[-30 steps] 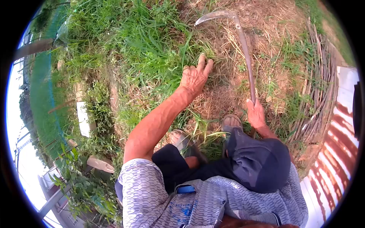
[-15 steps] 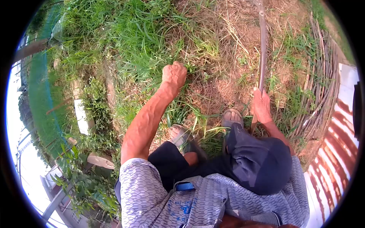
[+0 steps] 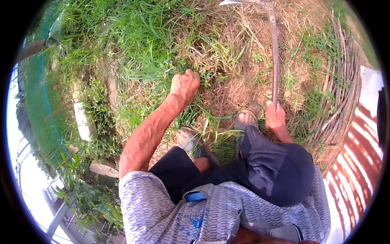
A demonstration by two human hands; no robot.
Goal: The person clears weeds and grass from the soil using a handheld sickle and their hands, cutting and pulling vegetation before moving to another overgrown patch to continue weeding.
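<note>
At the grass [image 3: 146, 40], the left hand [image 3: 185, 86], fingers apart a second ago, is fisted, on what I cannot tell. Right of the grass, the right hand [image 3: 276, 118] clasps the sickle [image 3: 275, 53], blade back in view.

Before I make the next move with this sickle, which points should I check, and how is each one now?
1. Right hand around the sickle handle: ok.
2. Left hand away from the blade: ok, they are well apart.
3. Left hand's hold on the grass: cannot tell; the fist is closed among it, its inside hidden.
4. Hands covered: not ok, both are bare.
5. Toes covered: not ok, they show in the open sandals.
6. Blade sharp: cannot tell; the picture's top edge cuts it off.
</note>
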